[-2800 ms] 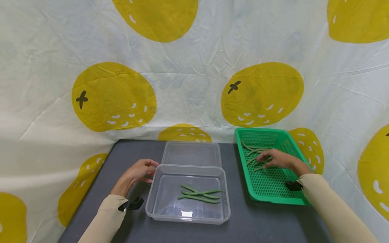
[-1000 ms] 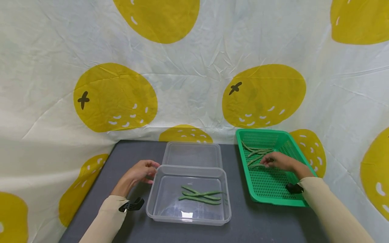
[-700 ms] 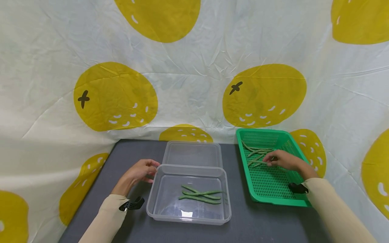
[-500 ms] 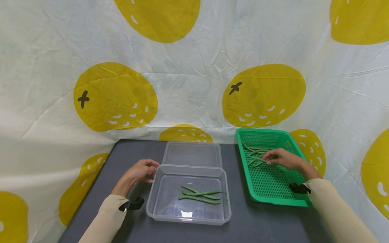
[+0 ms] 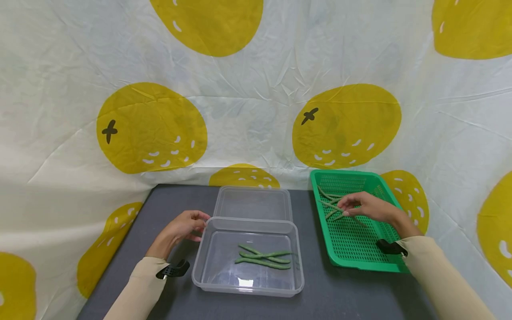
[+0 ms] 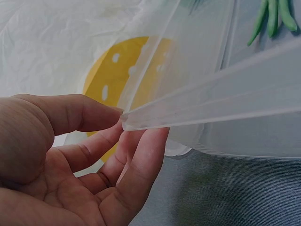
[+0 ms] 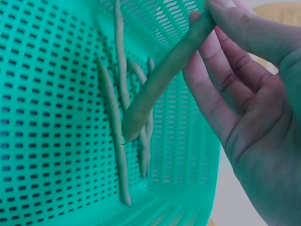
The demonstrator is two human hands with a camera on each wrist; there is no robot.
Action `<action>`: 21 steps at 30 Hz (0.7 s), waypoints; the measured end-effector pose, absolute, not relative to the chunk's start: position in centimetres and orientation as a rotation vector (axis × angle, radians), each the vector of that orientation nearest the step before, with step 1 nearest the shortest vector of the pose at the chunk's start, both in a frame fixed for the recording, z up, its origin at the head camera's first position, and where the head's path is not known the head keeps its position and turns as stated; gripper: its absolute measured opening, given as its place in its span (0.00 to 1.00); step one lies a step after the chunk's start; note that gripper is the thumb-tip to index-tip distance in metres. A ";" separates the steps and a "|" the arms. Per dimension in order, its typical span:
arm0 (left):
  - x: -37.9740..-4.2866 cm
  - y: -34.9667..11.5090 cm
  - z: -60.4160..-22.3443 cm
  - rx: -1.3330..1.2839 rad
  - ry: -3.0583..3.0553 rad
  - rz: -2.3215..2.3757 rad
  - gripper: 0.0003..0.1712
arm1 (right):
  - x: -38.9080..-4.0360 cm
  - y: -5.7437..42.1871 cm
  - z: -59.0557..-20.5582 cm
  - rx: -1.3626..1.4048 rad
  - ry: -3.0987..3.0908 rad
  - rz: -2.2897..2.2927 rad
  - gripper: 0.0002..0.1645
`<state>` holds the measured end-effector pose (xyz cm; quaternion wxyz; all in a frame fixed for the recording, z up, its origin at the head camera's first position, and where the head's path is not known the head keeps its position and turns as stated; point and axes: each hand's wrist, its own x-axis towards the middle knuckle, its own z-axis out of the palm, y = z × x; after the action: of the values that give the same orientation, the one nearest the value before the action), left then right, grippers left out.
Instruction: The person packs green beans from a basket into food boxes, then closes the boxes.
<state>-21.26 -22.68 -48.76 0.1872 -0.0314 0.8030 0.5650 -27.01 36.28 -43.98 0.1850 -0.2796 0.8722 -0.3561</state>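
My right hand (image 5: pixel 370 208) is over the green basket (image 5: pixel 348 249), pinching a green bean (image 7: pixel 164 75) between thumb and fingertips. The bean slants, one end sticking out on each side of the fingers. Under it, several more green beans (image 7: pixel 113 117) lie on the basket floor, partly hidden by the hand in the head view. At the far left corner of a clear plastic container (image 5: pixel 248 290), my left hand (image 5: pixel 186 226) grips the rim, thumb on top and fingers underneath, as the left wrist view shows. Inside the container are 3 green beans (image 5: pixel 262 263), two of them crossing.
Behind the container lies a clear plastic lid (image 5: pixel 254 202), its near edge behind the container's far rim. The dark grey table (image 5: pixel 316 293) ends at a white curtain (image 5: pixel 248 115) with yellow fruit prints. Between container and basket runs a strip of table.
The right hand has picked a bean from the basket floor and raised it, swinging it to a slant. The left hand and the container have stayed where they were.
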 end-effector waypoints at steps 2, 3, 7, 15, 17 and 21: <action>-21.3 -22.7 -48.9 -0.097 2.262 1.592 0.22 | -26.9 35.8 -43.7 -0.790 2.453 -0.995 0.18; -21.3 -22.7 -48.9 -0.098 2.263 1.592 0.22 | -26.9 35.6 -43.6 -0.794 2.448 -0.992 0.18; -21.4 -22.8 -49.1 -0.110 2.256 1.595 0.22 | -26.9 34.6 -43.1 -0.819 2.433 -0.973 0.16; -21.3 -22.7 -48.8 -0.100 2.243 1.600 0.22 | -26.7 32.3 -42.3 -0.888 2.364 -1.014 0.15; -21.4 -22.7 -48.8 -0.096 2.244 1.604 0.23 | -26.6 31.7 -42.1 -0.915 2.342 -1.026 0.14; -21.4 -22.8 -48.9 -0.089 2.244 1.604 0.23 | -26.5 30.6 -41.8 -0.937 2.316 -1.030 0.13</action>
<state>-21.43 -22.75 -48.89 0.1897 -0.0318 0.7983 0.5708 -26.48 30.59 -41.84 0.2179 -0.3385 0.8364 -0.3719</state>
